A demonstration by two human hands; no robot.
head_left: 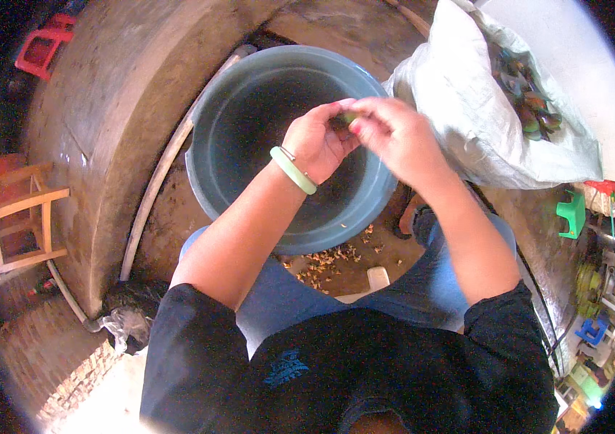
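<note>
Over the tub, both my hands meet around a small greenish mussel [349, 116], mostly hidden by my fingers. My left hand [318, 143], palm turned up, is closed on one side of it, with a pale green bangle at the wrist. From the right, my right hand [400, 137] reaches across and pinches the mussel, its fingers slightly blurred. Beneath them stands the large round grey-blue tub [202, 163], its inside dark. A white woven sack [452, 94] leans to the right of it, with green and brown mussels [532, 108] showing in its open mouth.
Brownish scraps [329, 262] lie on the floor by the tub's near side, between my knees. A pale pipe [154, 192] runs along the concrete wall at left. A wooden stool [27, 217] stands beyond that wall; a green stool [572, 214] is far right.
</note>
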